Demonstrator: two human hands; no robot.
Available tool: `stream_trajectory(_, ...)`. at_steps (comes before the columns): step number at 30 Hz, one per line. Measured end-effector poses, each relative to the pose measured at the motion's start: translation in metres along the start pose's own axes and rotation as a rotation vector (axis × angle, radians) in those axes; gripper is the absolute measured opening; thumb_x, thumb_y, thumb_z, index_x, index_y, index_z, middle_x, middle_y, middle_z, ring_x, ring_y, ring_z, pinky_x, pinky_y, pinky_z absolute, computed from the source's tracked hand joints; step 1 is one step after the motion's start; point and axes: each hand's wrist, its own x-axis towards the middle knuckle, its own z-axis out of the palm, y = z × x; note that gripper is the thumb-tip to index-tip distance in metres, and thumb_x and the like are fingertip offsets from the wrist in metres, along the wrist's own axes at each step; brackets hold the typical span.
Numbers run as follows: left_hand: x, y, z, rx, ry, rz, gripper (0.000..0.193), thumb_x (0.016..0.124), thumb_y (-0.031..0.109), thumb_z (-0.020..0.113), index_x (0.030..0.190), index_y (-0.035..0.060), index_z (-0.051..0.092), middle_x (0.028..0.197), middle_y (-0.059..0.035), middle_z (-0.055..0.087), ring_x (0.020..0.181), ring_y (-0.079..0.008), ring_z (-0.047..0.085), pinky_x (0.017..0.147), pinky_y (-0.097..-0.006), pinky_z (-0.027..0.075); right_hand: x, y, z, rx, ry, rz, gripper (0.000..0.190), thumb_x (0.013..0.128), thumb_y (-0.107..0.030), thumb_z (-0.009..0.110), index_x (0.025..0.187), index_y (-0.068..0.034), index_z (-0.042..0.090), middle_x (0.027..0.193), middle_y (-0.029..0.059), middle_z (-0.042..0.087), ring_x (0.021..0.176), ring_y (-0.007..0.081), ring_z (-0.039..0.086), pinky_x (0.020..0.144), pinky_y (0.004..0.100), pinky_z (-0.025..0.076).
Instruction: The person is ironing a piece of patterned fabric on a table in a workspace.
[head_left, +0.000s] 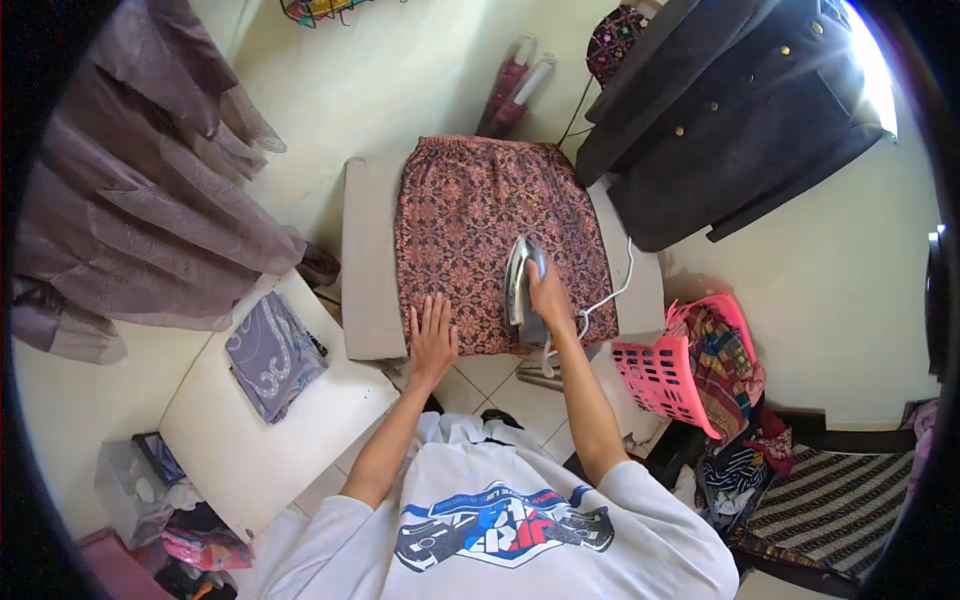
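A patterned pink-and-black skirt (465, 202) with a gathered waistband lies spread over a beige ironing board (371, 262), its waist at the far end. My right hand (550, 292) grips the handle of a clothes iron (517, 289), whose metal soleplate side shows and whose tip points away from me. A white cord (628, 266) runs from the iron's heel and loops over the skirt's right edge. My left hand (433, 337) rests flat on the skirt's near left edge, fingers spread and holding nothing.
Folded grey cloth (277, 356) lies on a white table (315, 427) at left. A pink laundry basket (660, 382) full of clothes stands at right. A mauve garment (150, 187) and a dark buttoned jacket (720, 112) hang on either side. A striped mat (825, 510) lies lower right.
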Motion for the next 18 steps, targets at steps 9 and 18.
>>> stream_trajectory(9,0.037,0.067,0.017,-0.056,0.058,-0.097,0.049,0.088,0.016,0.049,0.133,-0.0012,0.042,0.146,-0.0191,0.035,0.140,-0.0345,0.024,0.114,-0.0556,0.009,0.010,0.048,-0.044,-0.026,-0.049,0.103,0.051,0.095,-0.050,0.040,0.114,-0.004,0.051,0.101,0.0305,0.062,0.098,0.0493,0.057,0.082,0.0532,0.045)
stream_trajectory(18,0.075,0.135,0.070,0.042,-0.036,-0.027,0.053,0.094,0.024,0.044,0.142,0.0039,0.035,0.153,-0.0120,0.027,0.142,-0.0304,0.023,0.115,-0.0522,0.011,0.132,0.067,-0.065,-0.041,-0.091,0.041,0.063,0.092,-0.053,0.042,0.130,-0.002,0.045,0.110,0.0329,0.059,0.102,0.0484,0.058,0.090,0.0533,0.044)
